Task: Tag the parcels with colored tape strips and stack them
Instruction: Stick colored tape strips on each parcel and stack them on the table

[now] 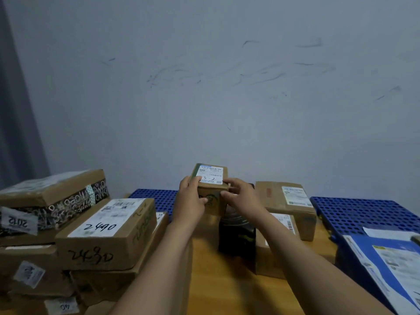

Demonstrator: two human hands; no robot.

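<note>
- Both hands, left hand (191,196) and right hand (241,196), are gripping a small cardboard parcel (211,189), fingers curled round its sides.
- The boxy parcel is sitting atop a glossy black package (237,233), white paper label facing up.

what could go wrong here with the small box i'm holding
The small box, gripped by the left hand and right hand, is over the narrow black parcel; set there, it may topple. The left forearm passes close to the tilted 2440 box, so a nudge could shift that stack.

Scuffed pale wall (204,87), blue perforated pallets (363,214), wooden tabletop (227,283), grey curtain (13,121)
</note>
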